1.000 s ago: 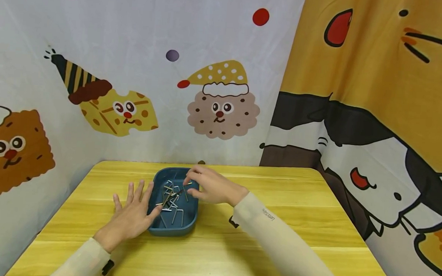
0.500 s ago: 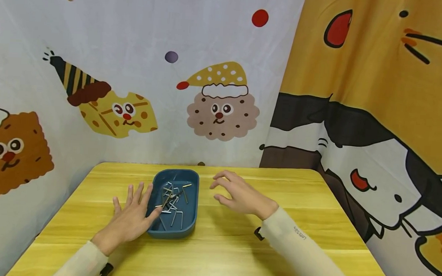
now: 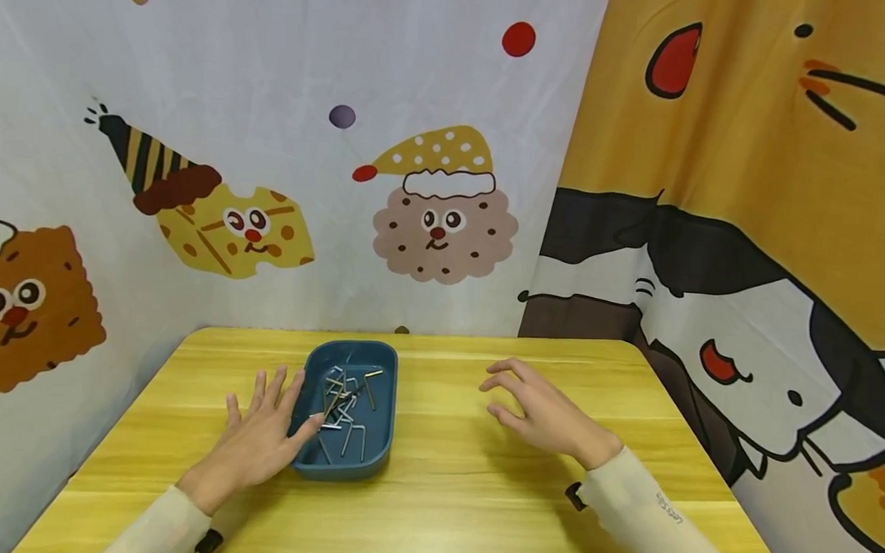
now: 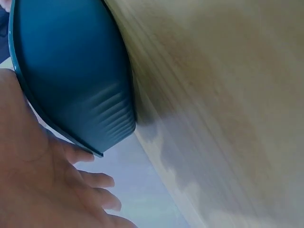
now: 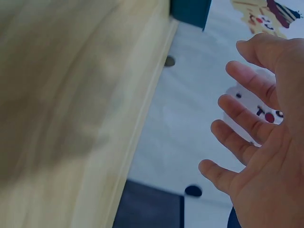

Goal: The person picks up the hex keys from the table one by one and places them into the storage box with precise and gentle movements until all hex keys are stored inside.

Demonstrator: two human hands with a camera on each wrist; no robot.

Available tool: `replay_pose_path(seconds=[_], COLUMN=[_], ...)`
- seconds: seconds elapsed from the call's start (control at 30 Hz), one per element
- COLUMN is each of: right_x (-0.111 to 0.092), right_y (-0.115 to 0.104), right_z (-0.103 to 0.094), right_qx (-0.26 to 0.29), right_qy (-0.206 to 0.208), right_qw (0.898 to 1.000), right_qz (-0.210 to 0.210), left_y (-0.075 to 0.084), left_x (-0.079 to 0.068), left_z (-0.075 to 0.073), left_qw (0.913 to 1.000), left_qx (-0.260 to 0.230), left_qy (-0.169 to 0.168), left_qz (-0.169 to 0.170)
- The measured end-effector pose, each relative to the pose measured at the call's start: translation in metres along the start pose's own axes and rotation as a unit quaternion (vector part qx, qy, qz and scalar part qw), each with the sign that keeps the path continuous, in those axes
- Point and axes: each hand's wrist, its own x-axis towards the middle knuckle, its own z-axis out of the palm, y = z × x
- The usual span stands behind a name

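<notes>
A dark blue rectangular tray (image 3: 378,453) stands on the table and holds a loose heap of thin L-shaped metal hex keys (image 3: 342,401), some silver and some brass-coloured. One brass-toned key (image 3: 371,390) lies at the heap's right side. My left hand (image 3: 253,450) is at the tray's left side, fingers spread, its thumb reaching over the rim. In the left wrist view its palm is beside the tray wall (image 4: 71,66). Off to the right, above the table, is my right hand (image 3: 548,411), with loosely bent fingers and nothing in them; the right wrist view shows its bare palm (image 5: 270,166).
The light wood-grain table (image 3: 430,510) extends on both sides of the tray. Behind it hangs a pale cloth (image 3: 274,50) printed with cartoon figures, and a yellow patterned curtain (image 3: 720,141) hangs at the right.
My right hand has left its place over the tray's right side and moved right, well away from it. The brass-toned key there is now in full view. The left hand stays put.
</notes>
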Motion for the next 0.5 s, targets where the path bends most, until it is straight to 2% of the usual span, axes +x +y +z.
replay_pose_path(seconds=[0.2, 0.5], right_x=[-0.026, -0.059], right_y=[0.018, 0.035], right_z=[-0.006, -0.012], right_qx=[-0.016, -0.057], right_qy=[0.01, 0.049], right_qw=[0.999, 0.996], right_qz=[0.03, 0.051], left_y=[-0.004, -0.014], left_x=[0.001, 0.0], left_z=[-0.004, -0.005], left_qw=[1.0, 0.9994], left_qx=[-0.003, 0.012], left_qy=[0.003, 0.024], left_qz=[0.003, 0.022])
